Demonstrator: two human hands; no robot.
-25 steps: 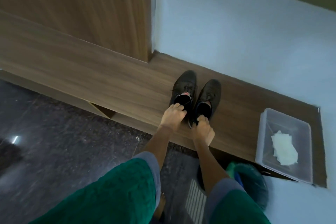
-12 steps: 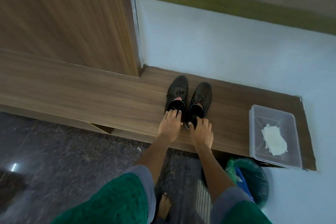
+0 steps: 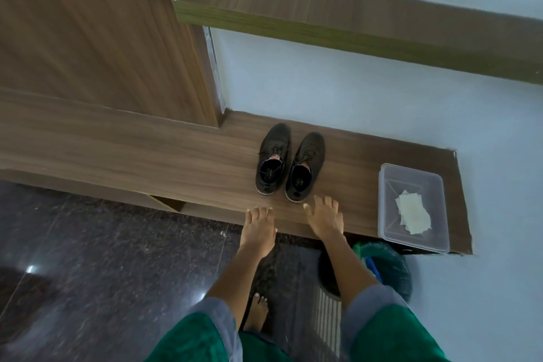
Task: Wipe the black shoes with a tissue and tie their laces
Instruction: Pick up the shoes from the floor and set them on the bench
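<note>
Two black shoes stand side by side on the low wooden ledge, toes toward the wall: the left shoe and the right shoe. Their laces lie loose over the tongues. My left hand hovers over the ledge's front edge, fingers straight, a little short of the left shoe's heel. My right hand is just behind the right shoe's heel, fingers spread, holding nothing. White tissues lie in a clear plastic box at the ledge's right end.
A wooden cabinet panel rises at the left and a wooden shelf juts from the pale wall above. A bin lined with a green bag stands under the ledge's right end. Dark stone floor below; my bare foot stands on it.
Both hands have let go of the shoes' heels and drawn back toward the ledge's front edge. The shoes stay where they were set. The camera has pulled back and up.
</note>
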